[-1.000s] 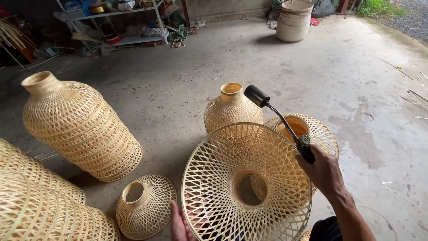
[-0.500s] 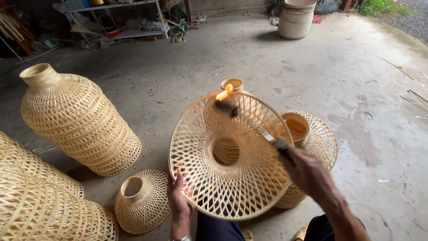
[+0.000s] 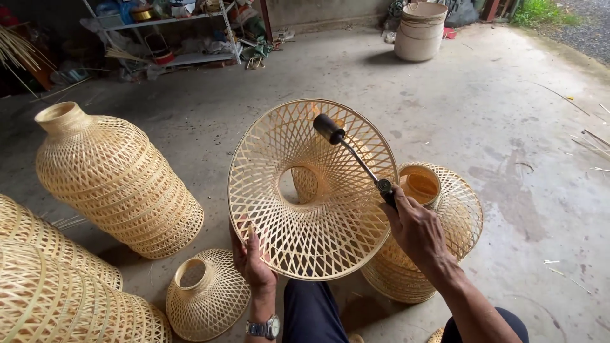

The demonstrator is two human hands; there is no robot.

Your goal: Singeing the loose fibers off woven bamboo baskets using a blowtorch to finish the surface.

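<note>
The left hand (image 3: 252,259) has its grip closed on the lower rim of a wide, funnel-shaped lampshade (image 3: 314,190) woven from thin pale bamboo strips in an open diamond lattice, holding it tilted up on edge above the person's knees so its round centre hole faces the camera. The right hand (image 3: 416,227) is clenched around the dark handle of a small torch (image 3: 356,159), whose slim metal stem slants up to a black cylindrical nozzle just inside the lampshade's upper rim. Just behind the lampshade, under the right hand, a stack of woven shades (image 3: 438,216) with a smooth ring collar stands on the rough grey concrete floor (image 3: 495,114). To the left stands a tall bottle-shaped basket (image 3: 117,178) of tighter weave with banded ribs, a small domed shade (image 3: 206,295) lies near the left wrist, and bigger woven pieces (image 3: 57,292) fill the lower left corner. A pale bucket (image 3: 419,30) stands far back.
</note>
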